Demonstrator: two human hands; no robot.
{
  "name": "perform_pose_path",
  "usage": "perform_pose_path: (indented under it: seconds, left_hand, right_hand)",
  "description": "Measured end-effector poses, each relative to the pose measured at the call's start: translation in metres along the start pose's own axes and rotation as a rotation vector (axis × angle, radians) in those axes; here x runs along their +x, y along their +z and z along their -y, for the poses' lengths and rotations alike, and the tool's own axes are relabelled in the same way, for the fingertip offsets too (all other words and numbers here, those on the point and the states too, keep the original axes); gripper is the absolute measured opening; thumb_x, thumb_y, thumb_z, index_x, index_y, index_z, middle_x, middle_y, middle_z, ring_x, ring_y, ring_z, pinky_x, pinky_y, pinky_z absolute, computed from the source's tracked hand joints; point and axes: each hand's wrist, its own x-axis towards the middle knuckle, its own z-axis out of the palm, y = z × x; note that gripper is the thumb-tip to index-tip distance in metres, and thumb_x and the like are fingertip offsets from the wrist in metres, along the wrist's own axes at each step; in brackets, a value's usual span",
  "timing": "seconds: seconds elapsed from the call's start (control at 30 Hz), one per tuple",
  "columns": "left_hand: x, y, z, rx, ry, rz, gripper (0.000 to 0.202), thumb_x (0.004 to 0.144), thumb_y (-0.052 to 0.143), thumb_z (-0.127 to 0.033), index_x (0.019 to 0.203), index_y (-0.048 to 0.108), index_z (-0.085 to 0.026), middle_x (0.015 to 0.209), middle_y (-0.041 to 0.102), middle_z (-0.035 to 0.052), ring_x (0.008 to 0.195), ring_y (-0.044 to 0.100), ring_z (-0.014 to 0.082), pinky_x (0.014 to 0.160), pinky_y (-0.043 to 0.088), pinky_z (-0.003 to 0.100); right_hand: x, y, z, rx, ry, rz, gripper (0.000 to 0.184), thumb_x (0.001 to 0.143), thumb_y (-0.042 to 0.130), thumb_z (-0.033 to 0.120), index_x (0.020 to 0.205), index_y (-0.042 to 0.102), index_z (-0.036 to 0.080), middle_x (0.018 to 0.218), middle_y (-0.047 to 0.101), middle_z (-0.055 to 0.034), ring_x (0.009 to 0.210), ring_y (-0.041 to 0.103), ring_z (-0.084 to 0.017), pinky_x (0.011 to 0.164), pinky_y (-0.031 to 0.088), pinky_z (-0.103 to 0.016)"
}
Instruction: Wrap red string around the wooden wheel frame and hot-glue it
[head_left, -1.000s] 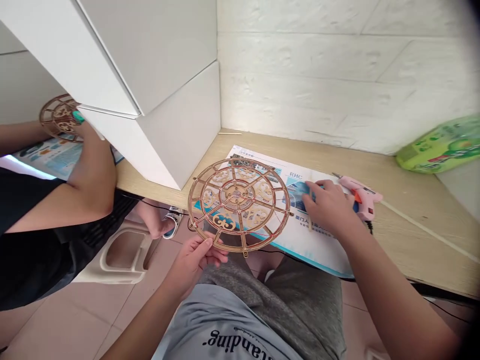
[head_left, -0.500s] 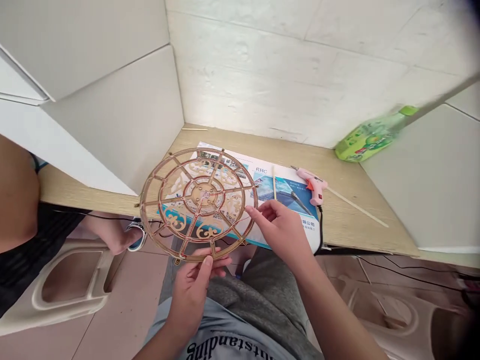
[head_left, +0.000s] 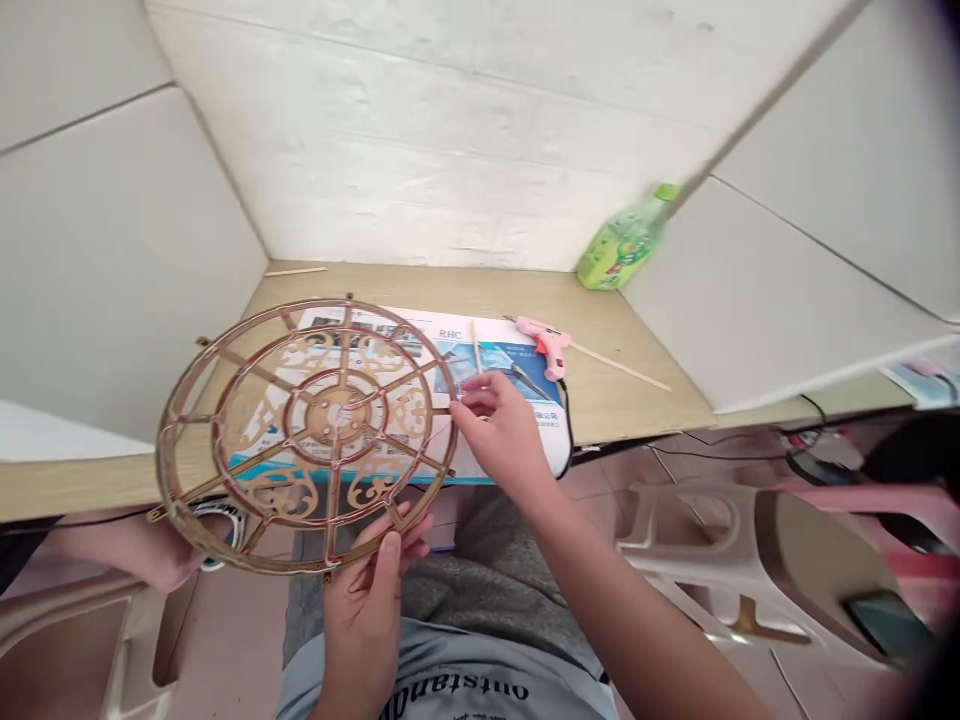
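Note:
I hold a round wooden openwork wheel [head_left: 307, 430] with scroll cut-outs over the desk's front edge. My left hand [head_left: 371, 590] grips its lower rim, thumb on top, fingers under. My right hand [head_left: 499, 435] is at the wheel's right rim, fingers pinched at the edge; I cannot make out anything between them. A thin wooden stick [head_left: 475, 348] lies on the printed sheet [head_left: 450, 345] just beyond my right hand.
A pink glue gun [head_left: 547, 345] lies on the wooden desk [head_left: 637, 385] with its black cord over the edge. A long stick [head_left: 622, 367] and a green pack [head_left: 619, 245] lie further right. White panels wall both sides. Plastic stools [head_left: 720, 560] stand below; another person's limb [head_left: 135, 550] at left.
The view has swung right. My right hand left the sheet near the glue gun and came to the wheel's right rim. The wheel sits further left in view, still in my left hand.

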Motion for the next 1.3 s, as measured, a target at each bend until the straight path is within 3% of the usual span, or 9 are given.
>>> perform_pose_path:
  seconds: [0.23,0.47,0.7,0.93,1.03,1.13,1.2,1.23,1.3]
  left_hand:
    - [0.007,0.028,-0.006,-0.106,-0.062,-0.045,0.057,0.069,0.102,-0.058,0.112,0.087,-0.024,0.124,0.085,0.0117,0.104,0.085,0.0228,0.082,0.072,0.023]
    - [0.003,0.049,-0.008,-0.237,-0.201,-0.033,0.061,0.062,0.105,-0.059,0.109,0.089,-0.025,0.123,0.085,0.0126,0.109,0.084,0.025,0.077,0.07,0.021]
    - [-0.012,0.062,-0.007,-0.291,-0.297,0.007,0.072,0.066,0.101,-0.066,0.122,0.085,-0.024,0.13,0.083,0.0154,0.115,0.082,0.027,0.075,0.07,0.026]
    - [-0.009,0.071,-0.007,-0.229,-0.364,0.122,0.083,0.071,0.095,-0.072,0.127,0.075,-0.014,0.101,0.085,0.0169,0.091,0.084,0.0255,0.063,0.064,0.025]
    - [-0.01,0.055,-0.007,-0.112,-0.487,0.339,0.076,0.079,0.087,-0.072,0.127,0.077,-0.014,0.09,0.084,0.0139,0.077,0.082,0.0204,0.062,0.059,0.021]
    - [-0.022,0.028,-0.029,0.164,-0.659,0.705,0.053,0.09,0.078,-0.066,0.111,0.085,-0.018,0.088,0.085,0.0132,0.07,0.08,0.0163,0.06,0.053,0.018]
    - [-0.028,0.014,-0.065,0.333,-0.625,0.823,0.036,0.096,0.074,-0.056,0.107,0.089,-0.025,0.097,0.087,0.0118,0.079,0.081,0.0157,0.072,0.058,0.021]
    - [-0.027,0.01,-0.089,0.392,-0.541,0.835,0.032,0.098,0.072,-0.055,0.104,0.09,-0.028,0.098,0.087,0.0106,0.086,0.083,0.0196,0.079,0.062,0.027]
    - [-0.015,0.012,-0.136,0.561,-0.091,0.715,0.03,0.098,0.072,-0.057,0.098,0.091,-0.033,0.086,0.085,0.0067,0.084,0.081,0.0232,0.085,0.065,0.034]
  right_hand:
    - [0.015,-0.007,-0.003,0.27,0.038,-0.077,0.032,0.079,0.076,0.025,0.11,0.07,0.021,0.096,0.081,-0.0039,0.092,0.077,-0.022,0.093,0.059,-0.04]
    - [0.032,-0.015,0.012,0.66,0.111,0.152,0.049,0.069,0.096,0.043,0.11,0.078,0.021,0.103,0.083,-0.0055,0.096,0.078,-0.016,0.096,0.062,-0.031]
    - [0.057,-0.016,0.039,0.646,0.077,0.296,0.05,0.063,0.105,0.046,0.102,0.084,0.022,0.097,0.077,-0.0028,0.082,0.069,-0.01,0.079,0.059,-0.022]
    - [0.066,0.001,0.038,0.345,-0.016,0.509,0.056,0.077,0.094,0.064,0.098,0.085,0.014,0.064,0.044,0.0046,0.056,0.033,-0.006,0.051,0.021,-0.025]
    - [0.068,0.002,0.038,0.231,-0.057,0.565,0.058,0.085,0.085,0.067,0.106,0.086,0.013,0.063,0.038,0.0049,0.057,0.027,-0.008,0.053,0.015,-0.028]
    - [0.069,-0.001,0.043,0.154,-0.105,0.606,0.056,0.09,0.079,0.067,0.109,0.086,0.014,0.062,0.035,0.0048,0.058,0.027,-0.01,0.054,0.015,-0.029]
    - [0.07,-0.004,0.047,0.118,-0.147,0.635,0.052,0.09,0.08,0.064,0.106,0.087,0.015,0.061,0.037,0.0045,0.058,0.028,-0.01,0.055,0.016,-0.029]
    - [0.07,-0.005,0.049,0.102,-0.17,0.652,0.048,0.09,0.081,0.061,0.103,0.087,0.015,0.062,0.04,0.0039,0.059,0.03,-0.01,0.055,0.018,-0.029]
    - [0.069,-0.007,0.053,0.073,-0.211,0.697,0.042,0.089,0.083,0.057,0.095,0.086,0.016,0.064,0.049,0.0021,0.061,0.033,-0.01,0.056,0.022,-0.029]
